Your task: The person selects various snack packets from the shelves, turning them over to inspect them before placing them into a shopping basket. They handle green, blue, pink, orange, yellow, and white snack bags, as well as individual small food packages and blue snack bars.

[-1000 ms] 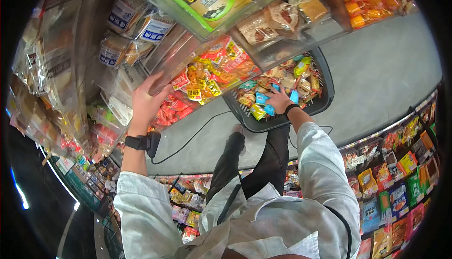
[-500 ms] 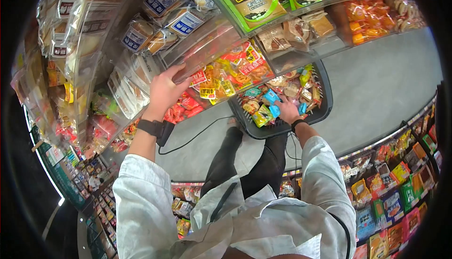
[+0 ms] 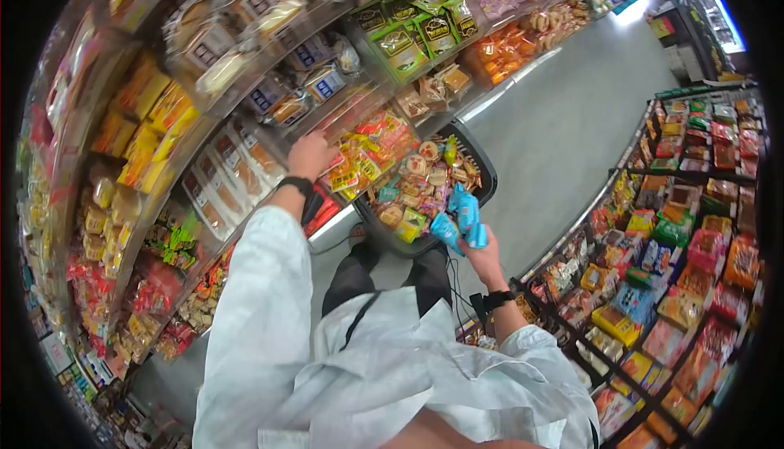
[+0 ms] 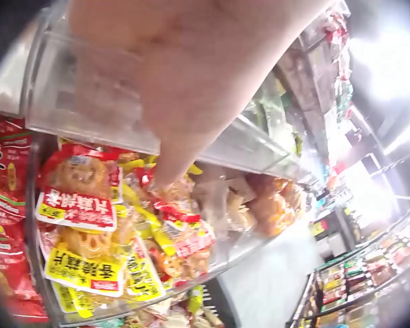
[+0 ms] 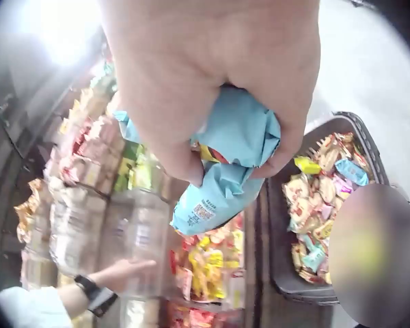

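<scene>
Near the basket (image 3: 489,173), your right hand (image 3: 485,261) grips blue packets (image 3: 468,211); a loose hold could drop one. Your left hand (image 3: 312,156) is open.

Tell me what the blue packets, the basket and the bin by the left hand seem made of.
Blue packets: probably thin plastic film, satiny, given the creases.

Basket: likely moulded plastic, dark and fairly matte, with an even, rounded rim.

Bin: clear, glossy rigid plastic, perhaps acrylic; it is see-through with bright edges.
</scene>
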### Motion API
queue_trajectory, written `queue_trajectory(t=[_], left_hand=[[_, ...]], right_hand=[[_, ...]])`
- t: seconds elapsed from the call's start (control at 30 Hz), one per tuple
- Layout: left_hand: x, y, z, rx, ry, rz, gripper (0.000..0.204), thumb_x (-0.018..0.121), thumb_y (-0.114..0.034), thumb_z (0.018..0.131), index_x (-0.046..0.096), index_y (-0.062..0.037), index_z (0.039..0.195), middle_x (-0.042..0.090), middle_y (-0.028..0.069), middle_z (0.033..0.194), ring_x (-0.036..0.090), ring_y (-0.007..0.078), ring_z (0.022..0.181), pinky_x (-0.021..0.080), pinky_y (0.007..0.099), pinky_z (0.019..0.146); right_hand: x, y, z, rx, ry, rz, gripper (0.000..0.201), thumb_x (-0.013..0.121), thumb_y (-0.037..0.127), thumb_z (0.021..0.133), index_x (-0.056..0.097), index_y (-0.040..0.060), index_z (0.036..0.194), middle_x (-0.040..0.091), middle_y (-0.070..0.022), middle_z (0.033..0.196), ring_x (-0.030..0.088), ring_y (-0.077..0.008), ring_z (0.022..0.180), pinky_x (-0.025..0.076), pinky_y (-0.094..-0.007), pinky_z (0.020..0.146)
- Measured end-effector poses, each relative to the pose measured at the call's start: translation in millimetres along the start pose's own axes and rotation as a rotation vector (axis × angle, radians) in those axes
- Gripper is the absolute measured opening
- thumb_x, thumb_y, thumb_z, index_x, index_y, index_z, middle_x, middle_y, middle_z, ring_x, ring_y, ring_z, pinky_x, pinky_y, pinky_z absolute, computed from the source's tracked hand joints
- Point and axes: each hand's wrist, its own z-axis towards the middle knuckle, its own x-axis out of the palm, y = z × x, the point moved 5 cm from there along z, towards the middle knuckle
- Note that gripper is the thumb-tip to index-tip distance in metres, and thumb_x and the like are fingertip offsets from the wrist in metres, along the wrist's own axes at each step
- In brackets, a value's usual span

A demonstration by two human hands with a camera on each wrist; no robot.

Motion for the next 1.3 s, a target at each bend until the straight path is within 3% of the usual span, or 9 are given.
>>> queue_trajectory(t=[0.1,0.2,0.3,0.37,0.5,0.83,0.97,1.13,1.3], left_hand=[[-10.3,-7.6,-15.3,0.148,-0.070,-0.069,0.066,0.075,-0.037,0.084,0.055,-0.0068,0.140,0.070,0.0244,0.118,0.066,0.0409,0.114,0.052,0.0494,0.099],[-33.8,-28.3,-70.6,0.445,-0.587,-0.227,0.074,0.075,-0.035,0.086,0.046,-0.0013,0.145,0.062,0.0274,0.131,0.057,0.0423,0.126,0.045,0.0495,0.108],[-36.2,-52.3,-163.7,0.524,-0.304,-0.528,0.071,0.075,-0.034,0.089,0.049,0.0017,0.143,0.057,0.0266,0.138,0.053,0.0424,0.131,0.041,0.0469,0.113],[-21.6,-65.6,-229.2,0.458,0.236,-0.850,0.062,0.073,-0.037,0.095,0.051,-0.0028,0.142,0.062,0.0137,0.133,0.061,0.0236,0.122,0.049,0.0380,0.104],[0.0,-72.5,-336.2,0.506,0.851,-1.211,0.060,0.062,-0.030,0.104,0.039,-0.0003,0.151,0.063,0.0115,0.129,0.062,0.0215,0.118,0.050,0.0389,0.104],[33.1,-52.7,-431.0,0.300,0.387,-1.387,0.040,0.065,-0.018,0.101,0.052,0.0009,0.134,0.065,0.0074,0.118,0.066,0.0149,0.103,0.055,0.0322,0.090],[44.3,-38.3,-484.3,0.189,0.232,-1.089,0.039,0.064,-0.022,0.100,0.052,-0.0021,0.131,0.063,0.0066,0.118,0.062,0.0142,0.109,0.052,0.0344,0.094],[92.8,-6.4,-573.0,-0.143,0.484,-1.338,0.047,0.055,-0.029,0.104,0.048,-0.0055,0.143,0.060,0.0057,0.133,0.057,0.0157,0.122,0.049,0.0368,0.102],[119.3,-20.7,-640.0,-0.193,0.701,-1.369,0.061,0.053,-0.033,0.105,0.037,-0.0039,0.157,0.051,0.0059,0.149,0.047,0.0171,0.136,0.035,0.0339,0.116]], right_hand=[[-2.4,36.4,-79.9,0.001,-0.138,0.137,0.032,0.083,0.005,0.082,0.062,0.0112,0.106,0.063,0.0007,0.102,0.059,-0.0108,0.093,0.051,-0.0312,0.081],[-7.0,74.5,-142.0,-0.078,-0.216,0.137,0.036,0.083,-0.001,0.079,0.061,0.0096,0.105,0.061,-0.0034,0.110,0.059,-0.0135,0.097,0.051,-0.0331,0.084],[-1.8,117.8,-184.4,-0.214,-0.243,0.059,0.037,0.084,-0.001,0.078,0.061,0.0092,0.106,0.062,-0.0064,0.115,0.060,-0.0169,0.103,0.051,-0.0344,0.090],[3.4,127.3,-199.4,-0.280,-0.200,0.037,0.038,0.082,-0.001,0.080,0.059,0.0092,0.108,0.060,-0.0087,0.125,0.059,-0.0189,0.110,0.051,-0.0358,0.092],[24.5,163.3,-221.5,-0.412,-0.063,-0.026,0.039,0.084,0.000,0.078,0.063,0.0106,0.108,0.058,-0.0150,0.138,0.061,-0.0267,0.120,0.049,-0.0403,0.099],[38.5,165.1,-264.0,-0.751,0.294,-0.098,0.035,0.086,0.003,0.071,0.069,0.0106,0.101,0.059,-0.0170,0.135,0.058,-0.0370,0.128,0.047,-0.0430,0.104],[37.6,122.4,-275.9,-0.554,0.490,0.150,0.037,0.085,0.002,0.074,0.066,0.0114,0.105,0.065,-0.0114,0.115,0.058,-0.0280,0.124,0.046,-0.0422,0.103],[32.2,50.4,-277.3,-0.206,0.635,0.223,0.031,0.080,0.004,0.085,0.062,0.0079,0.110,0.067,-0.0011,0.108,0.063,-0.0101,0.100,0.051,-0.0296,0.089],[44.5,-38.5,-318.6,0.067,0.815,0.200,0.035,0.082,0.007,0.083,0.064,0.0069,0.114,0.068,-0.0009,0.108,0.064,-0.0105,0.096,0.053,-0.0295,0.088]])
